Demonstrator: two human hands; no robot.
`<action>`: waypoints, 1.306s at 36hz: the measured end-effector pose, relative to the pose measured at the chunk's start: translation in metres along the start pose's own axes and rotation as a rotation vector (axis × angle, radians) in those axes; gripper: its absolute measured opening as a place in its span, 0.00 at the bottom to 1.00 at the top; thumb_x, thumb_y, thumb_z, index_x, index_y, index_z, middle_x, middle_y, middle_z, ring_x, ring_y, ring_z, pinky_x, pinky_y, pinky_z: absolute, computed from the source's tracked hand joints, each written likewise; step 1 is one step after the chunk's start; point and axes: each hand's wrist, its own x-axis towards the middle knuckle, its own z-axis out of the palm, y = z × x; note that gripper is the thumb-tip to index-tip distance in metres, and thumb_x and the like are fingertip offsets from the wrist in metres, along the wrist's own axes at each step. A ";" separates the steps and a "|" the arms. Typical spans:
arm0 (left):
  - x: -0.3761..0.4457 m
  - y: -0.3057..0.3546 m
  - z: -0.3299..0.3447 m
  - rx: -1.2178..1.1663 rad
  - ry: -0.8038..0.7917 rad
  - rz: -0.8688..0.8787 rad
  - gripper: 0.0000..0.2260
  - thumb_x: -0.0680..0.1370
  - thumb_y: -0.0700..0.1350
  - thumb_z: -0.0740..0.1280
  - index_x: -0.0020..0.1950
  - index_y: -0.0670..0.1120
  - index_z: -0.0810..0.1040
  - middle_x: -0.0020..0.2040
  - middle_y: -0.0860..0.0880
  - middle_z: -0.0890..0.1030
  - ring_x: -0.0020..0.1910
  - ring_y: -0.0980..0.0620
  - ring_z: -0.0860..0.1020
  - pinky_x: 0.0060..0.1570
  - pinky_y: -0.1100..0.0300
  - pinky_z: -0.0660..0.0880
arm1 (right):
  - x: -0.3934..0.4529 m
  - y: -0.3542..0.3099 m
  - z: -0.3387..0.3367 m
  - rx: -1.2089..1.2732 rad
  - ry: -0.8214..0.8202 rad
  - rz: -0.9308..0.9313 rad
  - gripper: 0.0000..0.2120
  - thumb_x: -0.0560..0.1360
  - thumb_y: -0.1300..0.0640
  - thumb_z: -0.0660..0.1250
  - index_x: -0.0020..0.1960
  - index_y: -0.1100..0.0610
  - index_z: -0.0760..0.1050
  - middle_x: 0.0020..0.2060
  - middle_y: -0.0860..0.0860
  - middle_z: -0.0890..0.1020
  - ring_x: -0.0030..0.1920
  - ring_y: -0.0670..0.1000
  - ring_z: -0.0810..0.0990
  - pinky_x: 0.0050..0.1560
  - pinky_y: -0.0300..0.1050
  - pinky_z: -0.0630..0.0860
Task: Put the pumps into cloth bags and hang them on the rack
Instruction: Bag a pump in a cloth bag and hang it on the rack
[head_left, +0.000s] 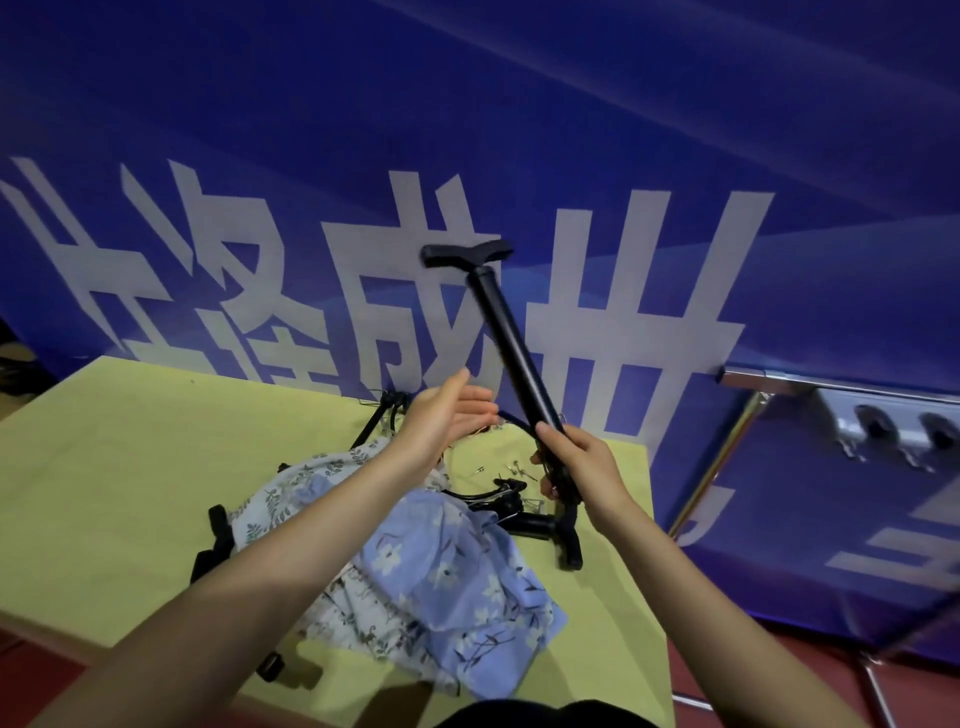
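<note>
floral cloth bags (415, 566) lie unfilled near the counter's (104, 467) front edge while the right hand (576, 457) has its fingers clamped on a raised pump (511, 338), left hand (447, 415) flat and apart; next, likely bagging it.

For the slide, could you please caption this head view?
Right hand lifts a black pump above floral bags on the yellow table; open left hand reaches toward it.

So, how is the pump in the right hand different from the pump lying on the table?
The held pump is lifted and tilted, its T-handle up; the table pump lies flat on the yellow table. The right hand grips the first; nothing touches the second. Both are black.
</note>
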 end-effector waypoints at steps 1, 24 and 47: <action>-0.001 -0.002 -0.003 0.006 0.015 -0.005 0.20 0.83 0.50 0.57 0.50 0.35 0.79 0.47 0.37 0.83 0.44 0.45 0.84 0.47 0.60 0.81 | 0.001 0.001 0.000 0.051 0.011 0.020 0.14 0.76 0.49 0.68 0.49 0.60 0.78 0.37 0.56 0.80 0.26 0.54 0.75 0.30 0.46 0.68; 0.039 -0.002 0.007 -0.521 0.274 0.062 0.10 0.84 0.48 0.56 0.57 0.43 0.70 0.43 0.46 0.78 0.32 0.52 0.81 0.37 0.56 0.80 | -0.015 0.041 -0.011 0.147 -0.642 0.356 0.31 0.67 0.31 0.69 0.48 0.60 0.73 0.39 0.58 0.79 0.29 0.55 0.78 0.29 0.42 0.74; 0.032 -0.027 0.018 0.018 0.239 0.098 0.22 0.83 0.50 0.57 0.76 0.53 0.57 0.65 0.47 0.75 0.62 0.47 0.75 0.61 0.50 0.73 | -0.012 0.041 0.029 -0.301 -0.226 -0.074 0.11 0.80 0.47 0.63 0.51 0.56 0.70 0.32 0.52 0.74 0.26 0.51 0.73 0.30 0.45 0.72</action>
